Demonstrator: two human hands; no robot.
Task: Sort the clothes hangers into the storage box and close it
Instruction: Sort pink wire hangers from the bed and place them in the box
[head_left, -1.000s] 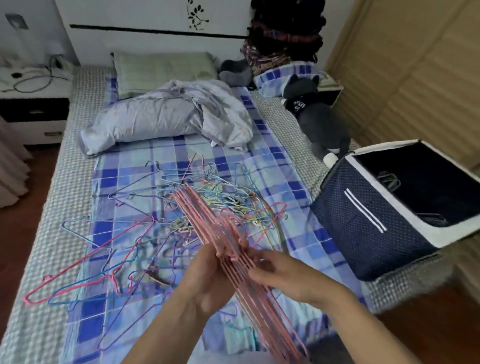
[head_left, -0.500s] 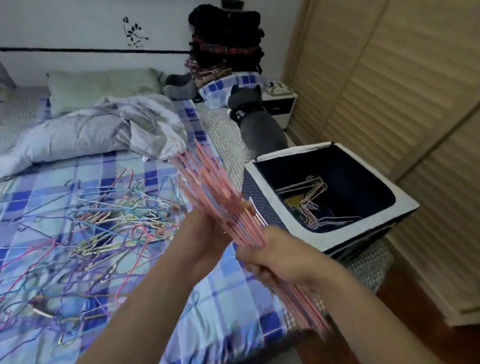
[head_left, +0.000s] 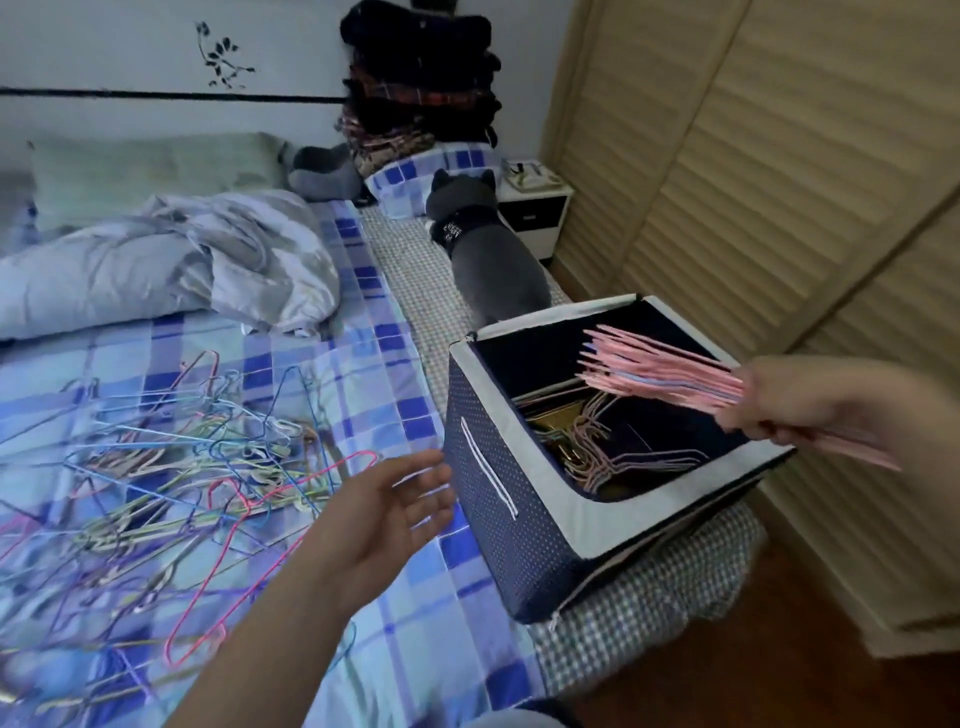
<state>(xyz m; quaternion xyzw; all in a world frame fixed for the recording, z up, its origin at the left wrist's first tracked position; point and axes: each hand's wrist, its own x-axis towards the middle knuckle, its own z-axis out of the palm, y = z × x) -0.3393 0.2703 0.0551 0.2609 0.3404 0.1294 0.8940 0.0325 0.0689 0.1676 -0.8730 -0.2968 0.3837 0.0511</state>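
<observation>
**A:** Hangers first: where are they?

**B:** In three places. Nearest me, a tangled pile of loose hangers (head_left: 171, 483) lies on the checked sheet (head_left: 405, 597), too many and too knotted to count; I see pink, blue, yellow and purple wire. My right hand (head_left: 810, 400) grips one bundle of pink hangers (head_left: 660, 371) over the open storage box (head_left: 519, 525), the ends fanned out above its mouth. The frame is blurred there, so I can't count the bundle. More hangers (head_left: 597, 441) lie on the box floor.

**A:** And your left hand?

**B:** My left hand (head_left: 384, 519) holds nothing. Its fingers are spread and relaxed, hovering over the sheet between the pile and the box, just beside the box wall.

**A:** How many boxes?

**B:** One, navy with a pale rim, top open, sitting on the bed's right edge.

**A:** Farther back?

**B:** One grey plush cat (head_left: 488, 254) behind the box, wearing a dark band with white lettering too small to read. One crumpled duvet (head_left: 166, 265), one green pillow (head_left: 150, 171), one stack of folded clothes (head_left: 421, 88), one small nightstand (head_left: 535, 208), and a slatted wardrobe (head_left: 753, 171) on the right.
</observation>
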